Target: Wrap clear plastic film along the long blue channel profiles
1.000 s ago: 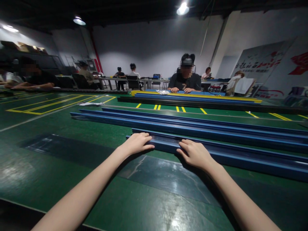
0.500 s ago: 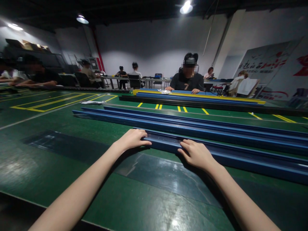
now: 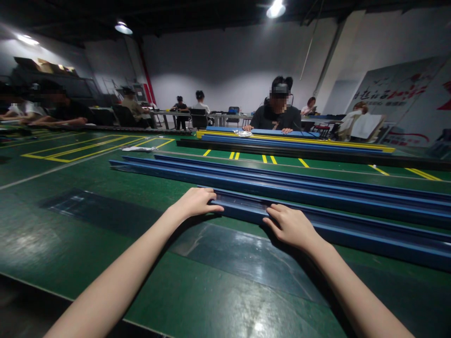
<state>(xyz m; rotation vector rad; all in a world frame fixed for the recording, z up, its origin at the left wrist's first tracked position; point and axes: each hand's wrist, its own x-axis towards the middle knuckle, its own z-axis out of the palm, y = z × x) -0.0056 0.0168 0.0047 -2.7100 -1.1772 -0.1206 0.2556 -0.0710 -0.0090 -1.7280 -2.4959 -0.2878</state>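
Observation:
A long blue channel-shaped strip (image 3: 338, 228) lies on the green table (image 3: 141, 263), running off to the right. My left hand (image 3: 199, 202) grips its left end, thumb on the near side and fingers over the top. Further right along the same strip, my right hand (image 3: 291, 224) holds it in a similar way, thumb against the near wall and fingertips in the channel. Beneath and in front of the strip, a clear plastic sheet (image 3: 239, 253) lies flat on the table. Just behind, more blue channel strips (image 3: 218, 174) lie side by side.
Across the table, a co-worker (image 3: 276, 115) has both hands on a blue strip (image 3: 264, 132) beside a yellow strip (image 3: 338, 142). A long black strip (image 3: 282, 153) lies nearer. Yellow tape lines (image 3: 84, 145) mark the table. Other people sit at left and behind.
The whole view has shifted slightly to the right. Both hands keep their hold on the blue strip, with no clear movement along it.

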